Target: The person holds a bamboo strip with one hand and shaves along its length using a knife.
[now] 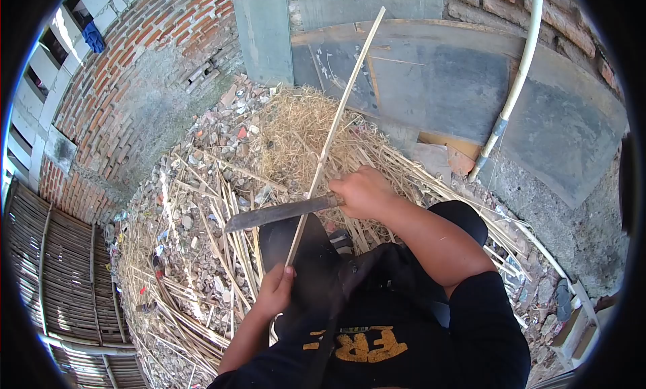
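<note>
My right hand (363,192) is wrapped around the handle of a machete (279,214), whose broad dark blade points left. The blade lies across a long pale bamboo strip (340,110), near the strip's lower part; whether it bites into the strip I cannot tell. Below the blade, my left hand (274,291) grips the lower end of that strip. From there the strip slants up and to the right, its far end standing out in front of the grey panels. Both hands are above my dark-clothed legs.
Straw-like shavings (296,130) are heaped ahead, and several split bamboo strips (232,214) lie over the rubble (192,221). Grey panels (437,79) lean at the back beside a pale pipe (521,73). A brick wall (134,86) and a bamboo slat screen (64,274) stand left.
</note>
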{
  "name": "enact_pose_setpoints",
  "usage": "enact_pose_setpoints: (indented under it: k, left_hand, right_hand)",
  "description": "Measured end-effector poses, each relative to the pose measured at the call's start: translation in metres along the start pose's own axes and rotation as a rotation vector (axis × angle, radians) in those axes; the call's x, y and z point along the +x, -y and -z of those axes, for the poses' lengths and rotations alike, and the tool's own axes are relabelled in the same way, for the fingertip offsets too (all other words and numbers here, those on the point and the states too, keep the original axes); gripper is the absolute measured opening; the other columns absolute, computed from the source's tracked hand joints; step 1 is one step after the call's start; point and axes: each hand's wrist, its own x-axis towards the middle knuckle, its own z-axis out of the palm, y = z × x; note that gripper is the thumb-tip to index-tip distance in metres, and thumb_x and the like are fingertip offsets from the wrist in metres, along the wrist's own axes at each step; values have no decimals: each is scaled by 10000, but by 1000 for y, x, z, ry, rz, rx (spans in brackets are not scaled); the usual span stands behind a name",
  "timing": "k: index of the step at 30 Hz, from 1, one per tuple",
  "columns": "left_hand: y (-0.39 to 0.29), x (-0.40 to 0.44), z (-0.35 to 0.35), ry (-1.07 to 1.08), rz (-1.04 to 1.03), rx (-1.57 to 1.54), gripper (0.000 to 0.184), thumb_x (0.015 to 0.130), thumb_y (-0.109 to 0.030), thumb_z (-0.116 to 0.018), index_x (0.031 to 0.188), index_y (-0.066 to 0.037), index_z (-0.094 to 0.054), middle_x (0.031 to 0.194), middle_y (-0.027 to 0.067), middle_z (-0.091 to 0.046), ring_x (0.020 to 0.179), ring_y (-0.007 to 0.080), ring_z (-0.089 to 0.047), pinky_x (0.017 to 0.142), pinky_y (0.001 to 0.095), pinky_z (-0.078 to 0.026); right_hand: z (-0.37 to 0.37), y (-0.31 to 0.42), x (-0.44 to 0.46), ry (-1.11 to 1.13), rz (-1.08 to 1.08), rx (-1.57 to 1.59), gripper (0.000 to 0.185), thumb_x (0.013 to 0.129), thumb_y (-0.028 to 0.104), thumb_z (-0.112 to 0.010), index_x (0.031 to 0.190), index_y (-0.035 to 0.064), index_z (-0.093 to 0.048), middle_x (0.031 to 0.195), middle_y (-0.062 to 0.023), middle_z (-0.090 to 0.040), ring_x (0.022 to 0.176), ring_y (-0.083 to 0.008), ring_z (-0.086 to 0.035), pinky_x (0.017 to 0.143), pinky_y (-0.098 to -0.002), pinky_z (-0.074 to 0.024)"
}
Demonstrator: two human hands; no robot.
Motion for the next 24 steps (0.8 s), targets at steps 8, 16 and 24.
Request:
enact_pose_setpoints:
  k: [8,16,24]
  left_hand:
    - [2,-6,7,-15,-25,127,377,1134,-339,-459,976,-31,-606,713,38,-540,643,144,-504,614,323,-423]
    - [12,-8,7,-28,-50,25,360,1146,-354,-448,975,-68,-582,707,-72,-459,619,30,-401,556,238,-335]
    - [6,-3,0,-71,-58,20,351,1148,-337,-443,972,-66,-579,700,-73,-449,623,26,-400,561,237,-331]
  right_hand:
    - [0,-40,8,-63,-175,-78,246,780,240,-793,960,106,-693,818,-125,-741,833,-322,-747,822,-469,-560]
    - [1,-36,2,-97,-310,145,264,750,183,-747,997,99,-708,831,-185,-721,838,-387,-724,788,-503,-578]
    - [-3,-20,3,-13,-245,213,306,762,190,-742,1053,99,-715,869,-185,-732,882,-384,-730,796,-497,-572]
